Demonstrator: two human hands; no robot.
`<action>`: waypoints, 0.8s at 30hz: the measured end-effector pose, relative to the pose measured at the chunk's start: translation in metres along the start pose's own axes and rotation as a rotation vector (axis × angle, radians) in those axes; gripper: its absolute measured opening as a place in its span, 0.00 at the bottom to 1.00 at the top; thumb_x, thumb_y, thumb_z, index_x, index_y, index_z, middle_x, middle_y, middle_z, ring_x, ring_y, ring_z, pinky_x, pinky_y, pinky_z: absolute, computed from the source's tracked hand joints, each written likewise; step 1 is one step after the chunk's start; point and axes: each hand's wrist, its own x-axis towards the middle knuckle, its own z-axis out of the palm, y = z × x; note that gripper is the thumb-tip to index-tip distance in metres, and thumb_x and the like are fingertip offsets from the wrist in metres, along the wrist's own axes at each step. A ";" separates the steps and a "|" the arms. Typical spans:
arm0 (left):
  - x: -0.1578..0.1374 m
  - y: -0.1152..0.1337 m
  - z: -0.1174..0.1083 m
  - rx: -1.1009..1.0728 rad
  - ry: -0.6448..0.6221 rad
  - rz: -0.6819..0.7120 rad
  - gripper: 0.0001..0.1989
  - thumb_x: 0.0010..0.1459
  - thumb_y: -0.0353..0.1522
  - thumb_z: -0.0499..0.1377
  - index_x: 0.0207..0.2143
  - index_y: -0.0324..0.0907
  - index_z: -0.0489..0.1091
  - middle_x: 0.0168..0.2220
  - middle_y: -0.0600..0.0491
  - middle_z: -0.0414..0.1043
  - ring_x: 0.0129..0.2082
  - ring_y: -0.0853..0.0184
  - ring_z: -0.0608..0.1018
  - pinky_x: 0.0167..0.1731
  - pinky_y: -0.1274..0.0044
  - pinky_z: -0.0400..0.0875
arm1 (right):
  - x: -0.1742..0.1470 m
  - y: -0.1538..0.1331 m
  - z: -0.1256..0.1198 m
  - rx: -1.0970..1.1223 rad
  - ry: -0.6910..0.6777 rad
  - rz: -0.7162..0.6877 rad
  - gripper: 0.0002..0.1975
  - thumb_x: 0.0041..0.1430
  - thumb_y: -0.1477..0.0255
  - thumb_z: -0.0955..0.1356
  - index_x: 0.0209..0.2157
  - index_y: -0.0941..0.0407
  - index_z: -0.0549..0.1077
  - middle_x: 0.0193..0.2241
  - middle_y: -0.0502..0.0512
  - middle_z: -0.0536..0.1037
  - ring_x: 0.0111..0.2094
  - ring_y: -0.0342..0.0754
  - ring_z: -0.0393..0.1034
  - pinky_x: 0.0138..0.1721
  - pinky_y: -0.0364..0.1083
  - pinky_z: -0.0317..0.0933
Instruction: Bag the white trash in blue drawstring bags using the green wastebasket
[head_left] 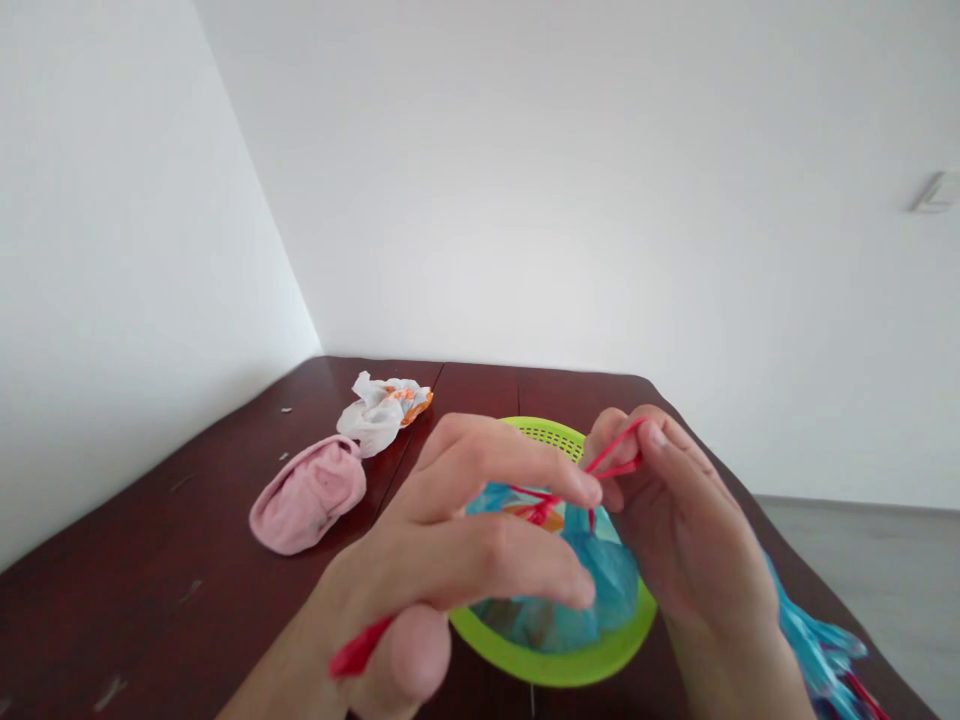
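A blue plastic bag (611, 575) with red drawstrings (540, 510) sits inside a lime-green basket (555, 670). My right hand (682, 520) pinches a thin red loop of drawstring between thumb and fingertips above the bag's right side. My left hand (465, 540) reaches over the basket from the left, index and middle fingers extended, the index fingertip by the red strands. A red strip end pokes out at the crook of its thumb, gripped there. Both hands hide part of the bag and its knot.
Left of the basket on the dark red-brown table (202, 560) lies a pink cloth item (311, 495). Behind it is a crumpled white-and-orange plastic bag (379, 410). Blue plastic with red strips (821, 650) lies by my right forearm at the table's right edge. White walls stand behind and left.
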 end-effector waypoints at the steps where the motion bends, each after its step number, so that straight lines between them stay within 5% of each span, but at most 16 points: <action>1: 0.001 0.000 -0.001 -0.062 0.035 -0.019 0.39 0.87 0.56 0.36 0.46 0.50 0.83 0.47 0.47 0.88 0.44 0.58 0.86 0.60 0.61 0.79 | 0.003 -0.002 -0.002 0.051 0.016 0.020 0.17 0.80 0.61 0.75 0.35 0.54 0.81 0.35 0.49 0.77 0.29 0.41 0.67 0.34 0.42 0.69; 4: 0.006 0.001 -0.004 -0.246 0.117 -0.088 0.38 0.89 0.53 0.37 0.38 0.46 0.78 0.27 0.53 0.78 0.28 0.65 0.78 0.42 0.67 0.78 | 0.013 -0.011 -0.013 0.239 0.017 0.144 0.17 0.77 0.66 0.77 0.32 0.54 0.75 0.36 0.48 0.78 0.26 0.39 0.66 0.32 0.42 0.71; 8: 0.005 -0.009 -0.013 -0.234 0.222 -0.160 0.37 0.88 0.56 0.48 0.30 0.44 0.74 0.22 0.54 0.66 0.24 0.66 0.67 0.26 0.69 0.60 | 0.021 -0.019 -0.028 0.374 0.029 0.226 0.20 0.72 0.72 0.77 0.29 0.53 0.66 0.26 0.43 0.69 0.22 0.39 0.60 0.26 0.41 0.68; 13: -0.003 -0.043 -0.027 0.137 0.184 -0.074 0.30 0.87 0.55 0.49 0.42 0.45 0.78 0.24 0.58 0.64 0.21 0.68 0.64 0.26 0.69 0.57 | 0.020 -0.020 -0.035 0.460 0.185 0.118 0.25 0.65 0.79 0.77 0.28 0.50 0.57 0.23 0.40 0.64 0.20 0.38 0.56 0.22 0.42 0.64; 16: -0.003 -0.059 -0.033 0.285 0.078 -0.146 0.32 0.89 0.55 0.43 0.47 0.45 0.77 0.23 0.60 0.61 0.21 0.68 0.66 0.28 0.70 0.59 | 0.017 -0.021 -0.035 0.491 0.252 0.076 0.27 0.63 0.80 0.76 0.29 0.49 0.54 0.23 0.40 0.63 0.20 0.39 0.57 0.21 0.43 0.63; 21: 0.003 -0.072 -0.036 0.467 -0.173 -0.384 0.37 0.88 0.53 0.38 0.29 0.45 0.64 0.22 0.56 0.64 0.23 0.65 0.69 0.31 0.68 0.57 | 0.010 -0.031 -0.038 0.504 0.312 0.040 0.26 0.59 0.83 0.76 0.30 0.49 0.55 0.24 0.39 0.64 0.20 0.38 0.57 0.21 0.44 0.63; 24: 0.008 -0.071 -0.034 0.497 -0.230 -0.478 0.33 0.87 0.52 0.40 0.30 0.46 0.62 0.23 0.56 0.64 0.25 0.64 0.70 0.32 0.68 0.55 | 0.004 -0.039 -0.036 0.484 0.297 0.023 0.25 0.58 0.83 0.76 0.31 0.49 0.57 0.25 0.39 0.65 0.21 0.38 0.58 0.23 0.43 0.64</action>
